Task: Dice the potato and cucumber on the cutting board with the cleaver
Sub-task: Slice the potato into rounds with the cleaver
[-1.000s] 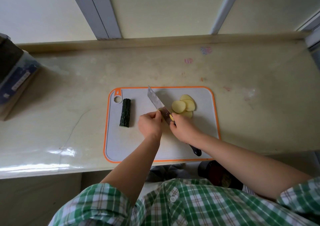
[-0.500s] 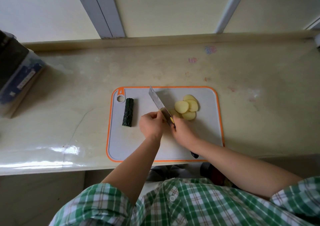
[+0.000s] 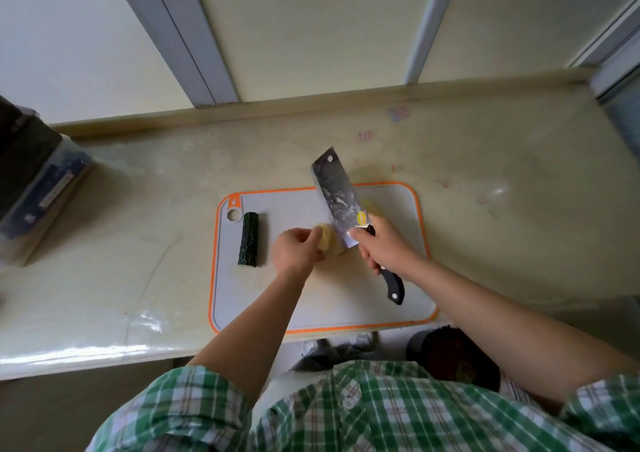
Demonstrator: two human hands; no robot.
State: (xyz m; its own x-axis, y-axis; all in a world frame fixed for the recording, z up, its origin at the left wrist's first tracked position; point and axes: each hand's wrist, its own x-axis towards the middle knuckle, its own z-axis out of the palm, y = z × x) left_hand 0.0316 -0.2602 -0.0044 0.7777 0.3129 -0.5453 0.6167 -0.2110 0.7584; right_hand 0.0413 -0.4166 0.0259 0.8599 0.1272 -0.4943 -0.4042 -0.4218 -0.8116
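Steadying the potato (image 3: 330, 243) near the middle of the cutting board (image 3: 346, 299), the left hand (image 3: 294, 250) is curling its fingertips over the pale yellow piece, so its grip is holding the potato down against the board. The right hand (image 3: 384, 249) is wrapping its grip round the black handle of the cleaver (image 3: 334, 191). The blade is tilting with its flat, wet face turned up toward the camera, its heel just beside the potato and its tip reaching past the far rim of the board. Whether the edge is touching the potato cannot be told. A few potato slices (image 3: 373, 208) seem to be lying beyond the blade, mostly hidden by it. The cucumber (image 3: 248, 239) is lying uncut and well apart at the left of the board, near the hanging hole. The board is sitting on a beige surface (image 3: 485, 243).

By the look of it, the potato step is in hand and the cucumber is waiting. The next move is likely calling for the blade to turn upright again and line up beside the left knuckles, with the fingertips tucked back, since the remaining piece is small and apt to slip.
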